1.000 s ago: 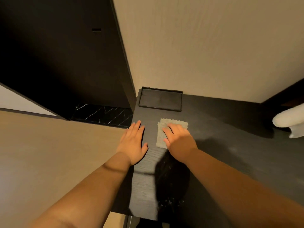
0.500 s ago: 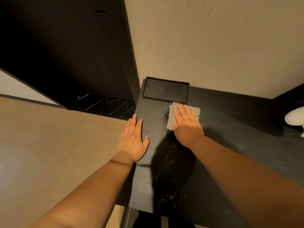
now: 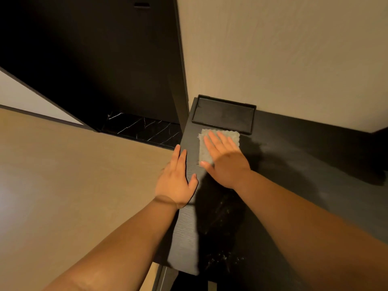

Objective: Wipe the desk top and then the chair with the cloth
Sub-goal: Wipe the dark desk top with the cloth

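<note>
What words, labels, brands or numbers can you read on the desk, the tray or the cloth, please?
None: the desk, tray, cloth and wall show no writing.
The small fitting at the top is too dark to tell.

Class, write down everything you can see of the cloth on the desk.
The cloth is a small, pale grey-green rectangle, fuzzy like microfibre, with a wavy edge. It lies flat on the dark desk near its far left corner, just in front of the black tray; whether they touch is unclear. The right hand presses flat on it with straight fingers, covering much of it.
</note>
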Action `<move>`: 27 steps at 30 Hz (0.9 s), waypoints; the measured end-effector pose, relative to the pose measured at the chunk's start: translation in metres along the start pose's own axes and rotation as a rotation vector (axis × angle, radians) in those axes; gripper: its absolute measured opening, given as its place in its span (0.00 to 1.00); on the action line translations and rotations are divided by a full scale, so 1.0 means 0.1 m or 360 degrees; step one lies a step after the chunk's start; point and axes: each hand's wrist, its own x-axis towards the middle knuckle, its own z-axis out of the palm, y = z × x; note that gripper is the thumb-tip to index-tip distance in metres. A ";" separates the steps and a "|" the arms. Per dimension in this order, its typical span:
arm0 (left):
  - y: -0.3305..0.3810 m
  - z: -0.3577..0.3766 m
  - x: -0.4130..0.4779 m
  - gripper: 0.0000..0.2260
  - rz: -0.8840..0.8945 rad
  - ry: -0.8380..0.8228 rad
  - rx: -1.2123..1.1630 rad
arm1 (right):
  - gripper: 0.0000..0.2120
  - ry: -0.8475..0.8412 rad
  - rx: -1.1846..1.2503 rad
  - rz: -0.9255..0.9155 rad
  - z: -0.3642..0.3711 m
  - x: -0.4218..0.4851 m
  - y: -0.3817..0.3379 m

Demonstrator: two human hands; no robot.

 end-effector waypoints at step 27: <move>0.00 -0.01 -0.01 0.41 -0.0173 0.0098 -0.0107 | 0.36 0.0044 -0.0075 0.0003 -0.04 0.01 -0.02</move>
